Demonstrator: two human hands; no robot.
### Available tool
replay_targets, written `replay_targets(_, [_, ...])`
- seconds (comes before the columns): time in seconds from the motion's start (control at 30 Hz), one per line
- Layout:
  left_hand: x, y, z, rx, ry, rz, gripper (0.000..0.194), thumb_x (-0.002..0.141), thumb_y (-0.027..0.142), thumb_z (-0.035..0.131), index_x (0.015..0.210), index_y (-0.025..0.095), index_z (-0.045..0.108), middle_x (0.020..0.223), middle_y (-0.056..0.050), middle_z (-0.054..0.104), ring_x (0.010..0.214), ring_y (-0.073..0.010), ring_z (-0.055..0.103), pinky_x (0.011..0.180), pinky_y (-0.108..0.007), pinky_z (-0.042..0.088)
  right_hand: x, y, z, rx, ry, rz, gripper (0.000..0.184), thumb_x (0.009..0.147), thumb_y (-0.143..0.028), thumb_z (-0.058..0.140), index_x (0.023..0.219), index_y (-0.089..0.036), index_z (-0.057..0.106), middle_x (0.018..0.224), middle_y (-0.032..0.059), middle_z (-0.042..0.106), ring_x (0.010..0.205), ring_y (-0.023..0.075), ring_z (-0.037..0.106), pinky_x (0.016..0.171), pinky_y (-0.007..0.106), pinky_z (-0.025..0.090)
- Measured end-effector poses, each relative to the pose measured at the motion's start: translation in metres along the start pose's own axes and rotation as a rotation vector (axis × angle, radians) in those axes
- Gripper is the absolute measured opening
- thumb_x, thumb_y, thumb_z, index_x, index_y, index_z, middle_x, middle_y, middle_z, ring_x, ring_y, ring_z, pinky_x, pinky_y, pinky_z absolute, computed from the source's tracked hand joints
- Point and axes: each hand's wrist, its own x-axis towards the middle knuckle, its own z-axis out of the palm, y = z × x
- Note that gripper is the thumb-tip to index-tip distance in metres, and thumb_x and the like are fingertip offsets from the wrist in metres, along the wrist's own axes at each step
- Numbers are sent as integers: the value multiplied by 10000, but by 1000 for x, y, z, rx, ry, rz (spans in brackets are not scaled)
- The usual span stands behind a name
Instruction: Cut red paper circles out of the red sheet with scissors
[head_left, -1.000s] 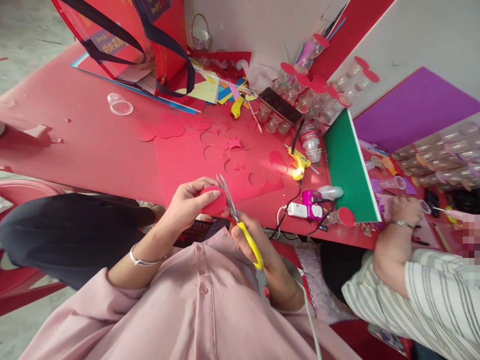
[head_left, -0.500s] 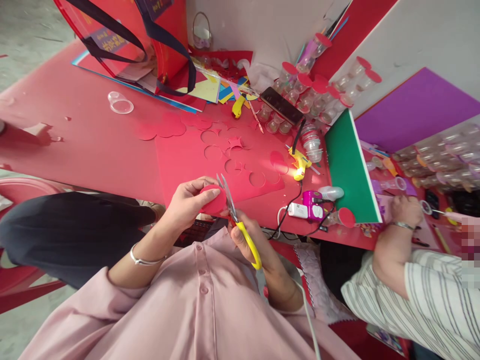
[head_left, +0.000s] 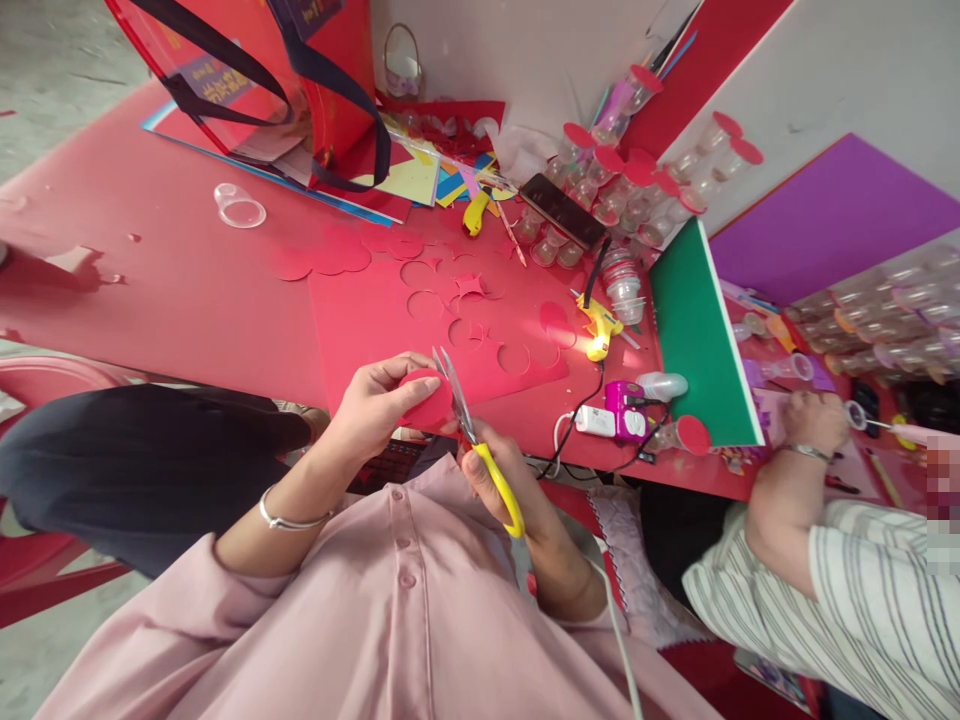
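Note:
Between the thumb and fingers of my left hand (head_left: 382,400) is a red paper disc (head_left: 427,402), held just over the table's front edge. My right hand (head_left: 495,470) grips the yellow handles of a pair of scissors (head_left: 504,495). Their blades are slightly parted and point away from me, right at the disc's right edge. Beyond my hands lies a red sheet (head_left: 360,330) with several round cutouts in it. Loose red discs (head_left: 341,250) overlap at its far left corner.
A yellow glue gun (head_left: 600,325), a purple plug adapter (head_left: 626,412) and a phone (head_left: 564,212) lie to the right. Clear cups with red tops (head_left: 637,170) stand behind. A green board (head_left: 701,340) separates a co-worker's hand (head_left: 814,422). A red bag (head_left: 337,90) stands at back left.

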Motion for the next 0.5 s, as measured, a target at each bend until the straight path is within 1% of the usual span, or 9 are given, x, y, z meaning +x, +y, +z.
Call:
replay_targets(0.17, [1,-4,-4,14,-18,10,211,821,381,994,876,200,903,972,-57,786,818,-190,717,761,-307,595,0,-1,-2,18,7,23,789,1048,-934,568,1307,-204,719,673,-44,511,589,164,520,585,293,420])
replay_targets(0.33, [1,-4,-4,29,-10,11,231,821,400,1003,882,202,900,983,-61,799,835,-199,728,775,-311,605,1,-5,-1,50,45,61,686,1036,-844,690,1242,-193,746,595,-81,451,550,150,474,571,279,411])
replay_targets(0.4, [1,-3,-4,40,-23,5,255,818,419,1009,897,202,903,990,-61,800,836,-197,728,767,-303,604,2,-6,0,77,103,92,613,1020,-775,758,1222,-197,736,596,-91,455,534,141,461,556,271,413])
replay_targets(0.43, [0,-2,-3,53,-38,0,271,819,434,1011,910,200,906,996,-64,801,836,-196,728,759,-298,602,4,-7,0,84,150,100,576,1005,-730,798,1225,-203,726,615,-90,483,533,137,469,554,268,425])
replay_targets(0.5, [-1,1,-2,105,-82,5,308,831,472,1005,908,191,904,999,-74,802,839,-196,723,745,-289,598,10,-10,-2,73,271,82,542,964,-644,870,1257,-220,707,694,-71,577,568,142,538,583,268,486])
